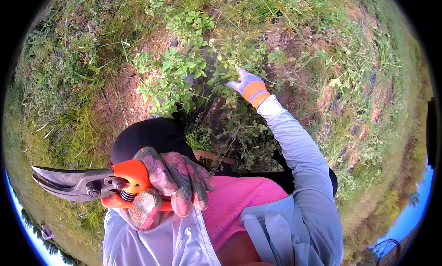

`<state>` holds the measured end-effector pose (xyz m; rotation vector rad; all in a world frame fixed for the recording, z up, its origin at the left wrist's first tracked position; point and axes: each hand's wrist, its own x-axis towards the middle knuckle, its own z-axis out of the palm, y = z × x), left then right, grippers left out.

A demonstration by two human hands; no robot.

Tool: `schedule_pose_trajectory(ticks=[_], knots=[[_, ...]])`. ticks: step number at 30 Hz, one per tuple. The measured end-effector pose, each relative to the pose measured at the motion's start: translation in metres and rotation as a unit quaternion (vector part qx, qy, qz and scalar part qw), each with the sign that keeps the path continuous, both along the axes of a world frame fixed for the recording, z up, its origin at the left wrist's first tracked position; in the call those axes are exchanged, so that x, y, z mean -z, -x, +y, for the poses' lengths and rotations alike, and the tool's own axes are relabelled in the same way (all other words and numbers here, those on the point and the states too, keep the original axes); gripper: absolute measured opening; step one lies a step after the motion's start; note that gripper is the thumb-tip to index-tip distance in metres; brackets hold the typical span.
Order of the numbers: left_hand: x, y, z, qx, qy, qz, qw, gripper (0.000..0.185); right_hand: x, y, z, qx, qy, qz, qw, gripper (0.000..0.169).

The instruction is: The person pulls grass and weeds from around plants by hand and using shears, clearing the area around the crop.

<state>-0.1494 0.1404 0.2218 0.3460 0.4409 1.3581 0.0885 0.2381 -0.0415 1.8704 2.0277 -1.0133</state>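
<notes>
My left hand (172,183), in a pink and grey work glove, holds bypass pruning shears (93,185) close to my chest. The shears have orange handles, and their dark metal blades point left with a narrow gap between them. Out in front, my right hand (247,83), in a greyish glove with an orange cuff, reaches into a leafy weedy plant (241,57). Its thumb stands apart from the fingers, and nothing is visibly held. Foliage lies beside the fingertips, and whether they touch it is unclear. A broad-leaved green plant (176,72) grows left of that hand.
Dark ground-cover sheeting (203,67) shows between the plants, beside bare reddish soil (127,90). Tall grass (79,135) grows on the left and tangled weeds (345,59) on the right. My bent knee (148,138) in black cloth is close to the low plants. A brownish stick-like piece (214,157) lies below the foliage.
</notes>
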Motion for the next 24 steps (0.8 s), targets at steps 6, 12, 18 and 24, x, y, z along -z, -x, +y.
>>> schedule_pose_trajectory(ticks=[6,12,18,24], knots=[[0.006,0.010,-0.003,0.022,-0.007,-0.018,1.000,0.022,0.020,0.025,0.018,0.007,-0.052,0.054,0.997,0.040],[0.014,0.023,-0.007,0.041,-0.049,-0.048,0.997,0.025,0.077,-0.012,0.000,0.136,-0.167,0.277,0.937,0.036],[0.017,0.025,-0.013,0.027,-0.047,-0.071,0.996,0.025,-0.050,0.008,0.013,0.512,-0.077,0.478,0.710,0.041],[0.025,0.034,-0.009,0.058,-0.048,-0.105,0.992,0.025,-0.211,-0.045,0.054,0.339,-0.183,0.513,0.767,0.040]])
